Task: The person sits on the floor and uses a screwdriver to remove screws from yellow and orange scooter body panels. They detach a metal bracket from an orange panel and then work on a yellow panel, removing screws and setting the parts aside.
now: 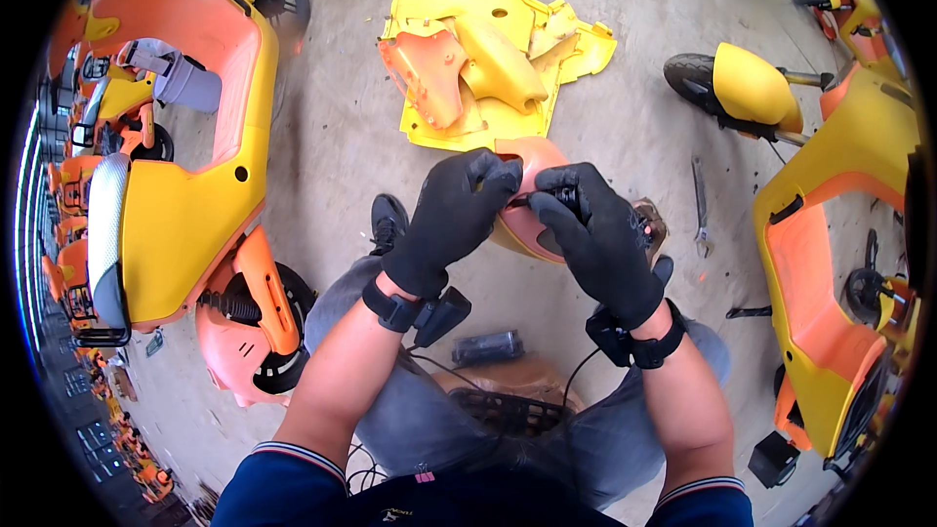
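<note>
Both my hands wear black gloves and meet in front of my knees, over a rounded pink and yellow scooter body panel (527, 230). My left hand (449, 215) is closed in a pinch at the panel's upper left; what it grips is hidden by the fingers. A small dark ribbed part (566, 197) sits in the fingers of my right hand (607, 252), and its thin end points toward the left fingertips. The exact kind of this part cannot be made out. Most of the panel's right side is covered by my right hand.
Yellow and orange body panels (468, 49) lie piled on the concrete floor ahead. A yellow scooter (185, 224) stands at left with a grey bucket (188, 85); another scooter (795, 263) is at right. An adjustable wrench (700, 205) lies right of my hands.
</note>
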The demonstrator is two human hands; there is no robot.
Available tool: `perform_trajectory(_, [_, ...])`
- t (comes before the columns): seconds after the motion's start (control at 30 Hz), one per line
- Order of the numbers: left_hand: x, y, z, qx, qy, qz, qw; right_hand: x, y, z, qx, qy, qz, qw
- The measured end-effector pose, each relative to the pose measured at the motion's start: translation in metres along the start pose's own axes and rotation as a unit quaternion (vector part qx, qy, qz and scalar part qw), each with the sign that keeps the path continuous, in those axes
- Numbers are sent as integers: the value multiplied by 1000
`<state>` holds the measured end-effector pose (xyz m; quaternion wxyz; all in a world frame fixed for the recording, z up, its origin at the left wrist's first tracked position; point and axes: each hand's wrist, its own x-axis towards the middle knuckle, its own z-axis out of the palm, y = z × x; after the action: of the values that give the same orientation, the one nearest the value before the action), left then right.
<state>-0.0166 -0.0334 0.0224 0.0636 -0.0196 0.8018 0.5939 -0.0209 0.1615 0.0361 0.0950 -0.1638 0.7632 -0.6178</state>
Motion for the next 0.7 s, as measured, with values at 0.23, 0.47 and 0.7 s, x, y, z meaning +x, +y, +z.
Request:
perform_trajectory(0.23, [0,-1,11,76,17,40,996,-4,3,-1,-108,-7,-29,994])
perform_trajectory(0.47, [-3,-3,14,31,22,39,999,-1,10,-1,-128,-24,-104,986])
perform_trajectory(0.7, [0,-2,4,46,18,31,998,0,-8,1,-26,-27,15,999])
